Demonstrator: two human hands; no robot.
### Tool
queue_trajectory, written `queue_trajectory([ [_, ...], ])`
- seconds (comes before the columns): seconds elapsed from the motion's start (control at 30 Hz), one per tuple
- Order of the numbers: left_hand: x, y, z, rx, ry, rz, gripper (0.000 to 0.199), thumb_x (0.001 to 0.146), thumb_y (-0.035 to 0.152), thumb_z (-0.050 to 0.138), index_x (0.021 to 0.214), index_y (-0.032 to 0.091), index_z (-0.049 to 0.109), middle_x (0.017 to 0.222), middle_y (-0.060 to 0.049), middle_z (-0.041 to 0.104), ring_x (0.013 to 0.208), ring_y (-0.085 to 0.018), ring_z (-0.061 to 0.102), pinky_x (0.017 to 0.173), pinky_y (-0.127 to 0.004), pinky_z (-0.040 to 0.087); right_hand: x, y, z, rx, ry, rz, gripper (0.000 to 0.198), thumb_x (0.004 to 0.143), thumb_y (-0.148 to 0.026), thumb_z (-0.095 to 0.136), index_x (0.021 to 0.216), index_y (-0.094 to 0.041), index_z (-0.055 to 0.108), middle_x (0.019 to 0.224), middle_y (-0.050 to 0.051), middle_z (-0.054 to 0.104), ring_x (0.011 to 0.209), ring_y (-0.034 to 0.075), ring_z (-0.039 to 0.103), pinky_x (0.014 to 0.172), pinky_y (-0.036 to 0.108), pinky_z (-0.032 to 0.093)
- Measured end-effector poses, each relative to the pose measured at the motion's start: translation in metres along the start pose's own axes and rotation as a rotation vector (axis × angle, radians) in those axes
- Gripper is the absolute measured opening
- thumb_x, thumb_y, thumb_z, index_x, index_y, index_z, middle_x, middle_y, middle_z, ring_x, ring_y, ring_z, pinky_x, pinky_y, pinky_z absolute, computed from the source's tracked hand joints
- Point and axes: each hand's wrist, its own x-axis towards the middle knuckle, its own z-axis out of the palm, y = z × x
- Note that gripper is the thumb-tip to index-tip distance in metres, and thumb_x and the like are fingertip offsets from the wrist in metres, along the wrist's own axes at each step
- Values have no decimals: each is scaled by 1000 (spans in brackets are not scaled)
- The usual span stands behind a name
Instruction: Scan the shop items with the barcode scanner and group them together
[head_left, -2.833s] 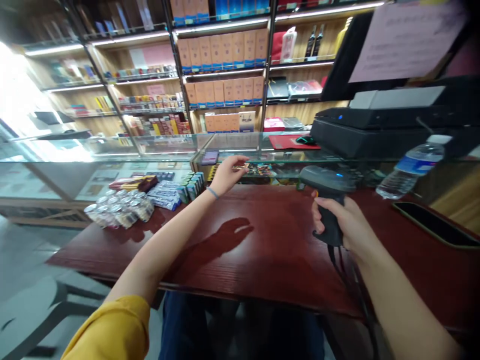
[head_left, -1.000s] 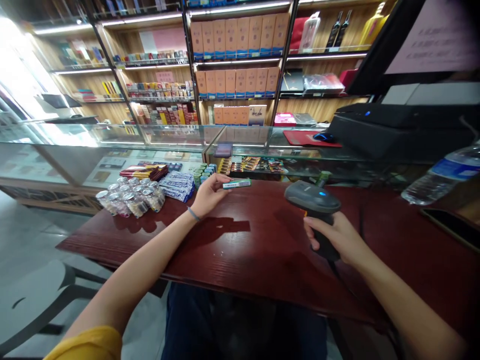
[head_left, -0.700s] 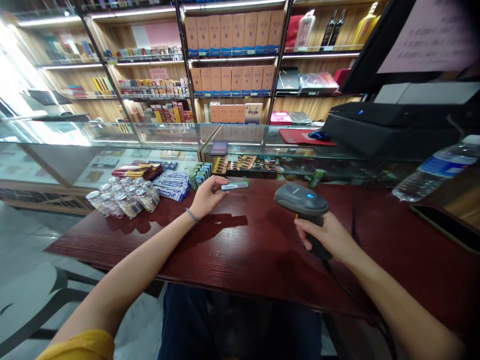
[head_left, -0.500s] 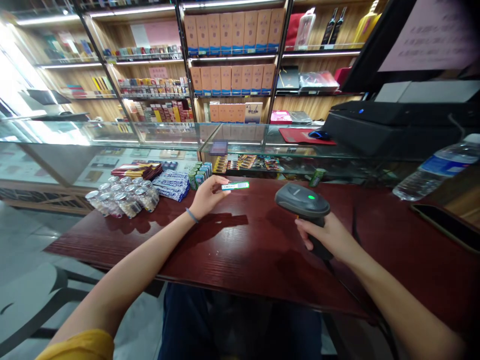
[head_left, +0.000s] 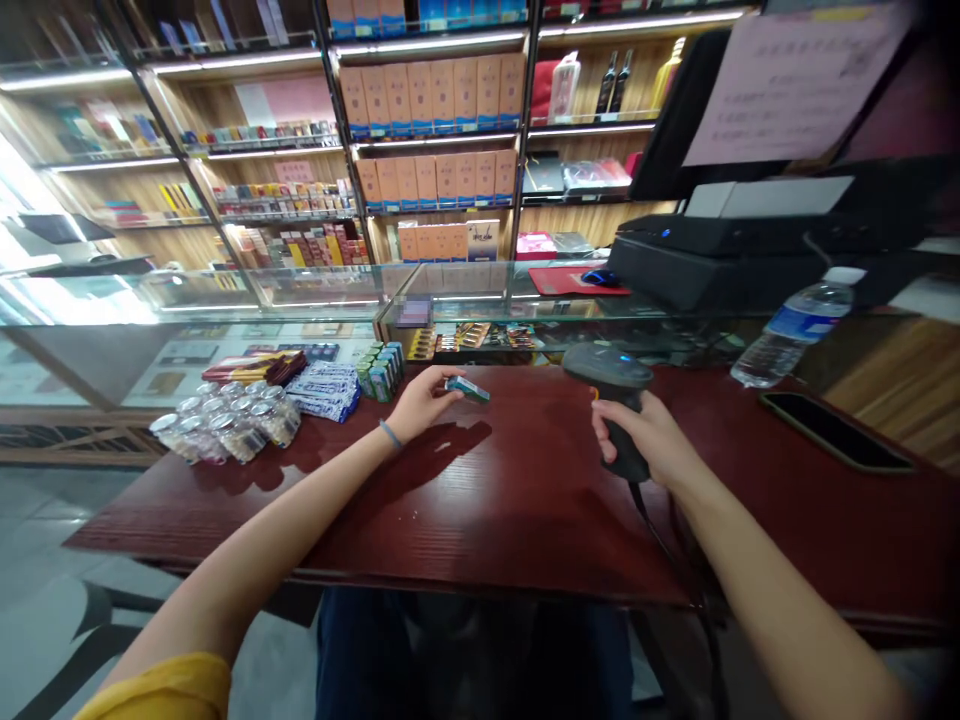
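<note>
Pinched between the thumb and fingers of my left hand [head_left: 426, 402] is a small, slim green pack [head_left: 468, 389], held above the table and tilted down to the right. My right hand [head_left: 637, 425] is wrapped round the handle of a black barcode scanner [head_left: 609, 366], a blue light showing on its top. The scanner's head points left, toward the pack but well apart from it. Its cable [head_left: 652, 525] runs down over the table's front edge. Several upright green and blue packs [head_left: 380, 370] stand just beyond my left hand.
On the dark red table [head_left: 465, 500] are clear jars [head_left: 225, 420], blue-white sachets [head_left: 324, 388] and red-gold packets [head_left: 255, 365] at left. A water bottle [head_left: 799, 325] and a phone [head_left: 836, 430] lie right. Behind runs a glass counter [head_left: 315, 290], with a black monitor [head_left: 675, 110] at right.
The green pack has turned in my left hand, so its white barcode side no longer faces me. The scanner is tipped more upright, and its green light has gone. My view has shifted right and up.
</note>
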Motion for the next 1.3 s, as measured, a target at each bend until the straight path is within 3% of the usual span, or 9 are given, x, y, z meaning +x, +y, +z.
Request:
queue_trajectory([
  [0.13, 46, 2, 36, 14, -54, 29, 40, 81, 28, 70, 118, 20, 61, 118, -9, 65, 107, -21, 64, 94, -37, 53, 10, -2, -21, 83, 124, -31, 29, 76, -37, 73, 92, -22, 54, 51, -8, 56, 33, 11, 48, 34, 23, 40],
  [0.3, 99, 7, 98, 80, -38, 45, 36, 75, 20, 72, 109, 18, 60, 106, -7, 67, 100, -20, 64, 91, -34, 52, 16, -3, -45, 127, 241, -35, 26, 74, -37, 73, 85, -22, 55, 51, -7, 57, 34, 11, 50, 34, 23, 41],
  [0.47, 132, 2, 153, 70, -44, 1, 26, 76, 21, 71, 100, 16, 62, 95, -5, 68, 85, -18, 63, 84, -34, 51, 14, -8, -58, 181, 309, -48, 23, 75, -36, 72, 79, -21, 54, 51, -6, 56, 34, 10, 48, 33, 23, 42],
  [0.6, 154, -13, 183, 25, -35, -26, 26, 75, 22, 70, 100, 18, 65, 93, -4, 69, 84, -18, 63, 84, -34, 50, 11, -13, -61, 195, 320, -93, 23, 76, -37, 70, 84, -22, 55, 51, -7, 56, 34, 10, 49, 33, 22, 42],
  [0.87, 180, -29, 214, -13, -28, -53, 27, 72, 20, 71, 100, 19, 67, 94, -4, 71, 85, -19, 64, 86, -35, 51, 7, -16, -65, 203, 323, -116, 24, 77, -39, 69, 88, -23, 55, 52, -8, 56, 33, 11, 49, 33, 22, 42],
  [1.3, 182, -30, 228, -58, -58, -26, 32, 75, 20, 69, 107, 16, 65, 98, -7, 71, 88, -19, 65, 88, -34, 52, 0, -23, -58, 220, 306, -135, 17, 80, -33, 67, 88, -22, 57, 52, -7, 56, 34, 10, 48, 34, 22, 41],
])
